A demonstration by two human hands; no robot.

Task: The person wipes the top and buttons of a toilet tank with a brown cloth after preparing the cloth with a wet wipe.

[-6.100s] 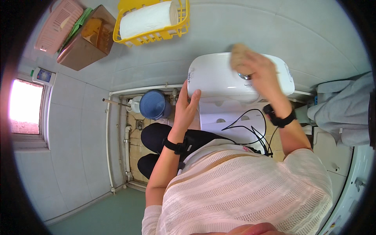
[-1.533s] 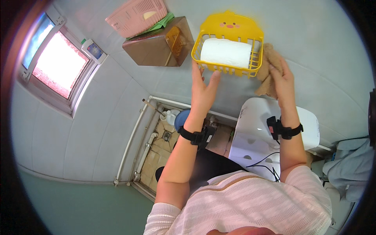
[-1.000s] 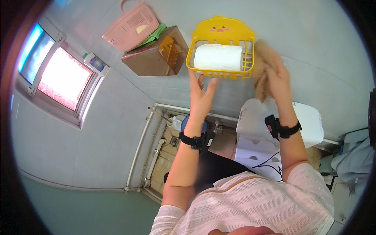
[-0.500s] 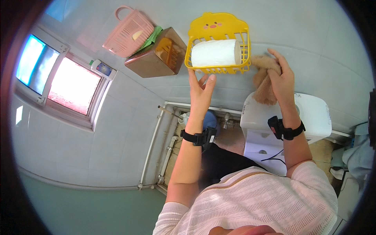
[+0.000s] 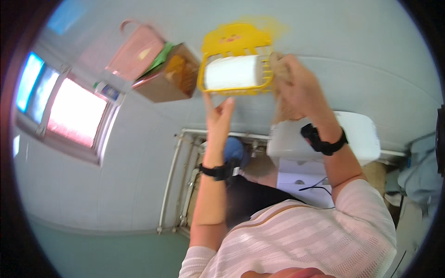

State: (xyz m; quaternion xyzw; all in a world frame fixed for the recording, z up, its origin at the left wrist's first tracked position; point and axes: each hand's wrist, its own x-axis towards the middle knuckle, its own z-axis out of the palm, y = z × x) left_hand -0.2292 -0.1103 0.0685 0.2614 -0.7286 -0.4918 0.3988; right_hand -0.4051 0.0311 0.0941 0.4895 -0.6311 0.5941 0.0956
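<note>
A yellow wire-style plastic basket point(image 5: 236, 33) with a cartoon face on its back plate sits against the tiled wall. In it lies a white paper roll point(image 5: 232, 72) on its side. From below, my left hand point(image 5: 219, 113) grips the basket's lower left edge, thumb toward the front and the other fingers partly hidden behind it. At the basket's right side my right hand point(image 5: 299, 85) is closed on a crumpled brown cloth point(image 5: 283, 109), which presses against the basket's end. Motion smears the right fingers a little.
Left of the basket are a shiny brown box point(image 5: 162, 85) and a pink slotted basket point(image 5: 136, 53) with a green packet point(image 5: 160, 59) between. A bottle point(image 5: 109, 92) stands by the window point(image 5: 76, 106). Below my right hand is a white tank point(image 5: 354, 134); pipes point(image 5: 169, 185) run along the wall.
My right hand has brought the brown cloth left, from beside the basket onto its right end. My left hand stays at the basket's lower edge. The whole view has shifted slightly.
</note>
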